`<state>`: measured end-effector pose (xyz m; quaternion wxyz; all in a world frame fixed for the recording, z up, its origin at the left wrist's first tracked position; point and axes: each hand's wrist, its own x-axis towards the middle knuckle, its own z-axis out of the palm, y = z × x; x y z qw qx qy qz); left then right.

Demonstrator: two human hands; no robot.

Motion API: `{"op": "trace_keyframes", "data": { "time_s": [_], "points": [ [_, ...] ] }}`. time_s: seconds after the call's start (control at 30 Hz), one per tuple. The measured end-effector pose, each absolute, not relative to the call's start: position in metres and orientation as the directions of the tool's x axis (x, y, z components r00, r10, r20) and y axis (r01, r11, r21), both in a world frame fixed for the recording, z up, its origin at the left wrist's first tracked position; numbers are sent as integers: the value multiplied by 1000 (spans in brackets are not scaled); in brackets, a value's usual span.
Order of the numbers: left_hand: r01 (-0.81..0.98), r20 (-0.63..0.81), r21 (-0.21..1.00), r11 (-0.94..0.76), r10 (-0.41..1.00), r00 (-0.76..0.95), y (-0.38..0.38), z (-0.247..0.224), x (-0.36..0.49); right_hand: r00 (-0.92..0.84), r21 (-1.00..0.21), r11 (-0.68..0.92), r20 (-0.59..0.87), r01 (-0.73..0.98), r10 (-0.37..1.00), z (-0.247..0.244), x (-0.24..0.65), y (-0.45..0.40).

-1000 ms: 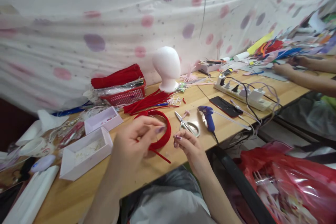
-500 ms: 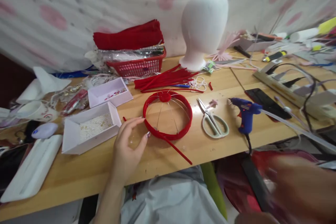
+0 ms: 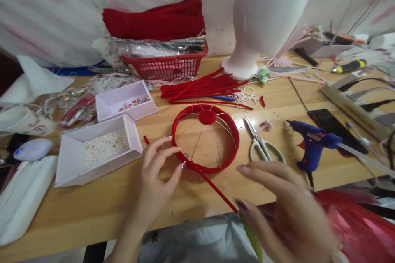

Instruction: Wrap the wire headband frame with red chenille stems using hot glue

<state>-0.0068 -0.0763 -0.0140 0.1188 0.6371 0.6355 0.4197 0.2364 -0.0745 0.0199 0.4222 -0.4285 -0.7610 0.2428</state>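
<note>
As the left grip (image 3: pixel 156 181) brushed the red ring (image 3: pixel 236 141), the right grip (image 3: pixel 288 209) hung near it!
Left was loose, fingers and thumb parted at the rim; right was released, spread wide. One ring lay on the bench (image 3: pixel 188 203), one red strip (image 3: pixel 217 189) at its near edge; two pale boxes (image 3: pixel 70 164) sat left, one pair of scissors (image 3: pixel 261 141) and one blue glue gun (image 3: pixel 312 137) right.

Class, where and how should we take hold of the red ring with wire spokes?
Probably by its red rim, one hand from each side: the rim looks sturdier than the thin wires inside, and a red strip sticks out from the near edge. The left hand is at the left side.
</note>
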Motion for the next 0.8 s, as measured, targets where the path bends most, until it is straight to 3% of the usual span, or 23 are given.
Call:
{"op": "trace_keyframes", "data": {
  "time_s": [0.2,0.33,0.43,0.8],
  "points": [
    [658,296,740,-141,946,-129,-83,-22,-3,-309,-795,522,435,309,846,-16,203,-43],
    [642,262,756,-129,958,-116,-80,-26,-1,-540,-582,622,337,524,771,-10,211,-39],
    [656,277,742,-138,954,-112,-79,-27,1,-589,-502,681,359,532,724,-6,214,-35],
    [688,304,717,-115,939,-160,-80,-26,5,-498,-679,601,380,421,779,-15,216,-32]
  ]
}}
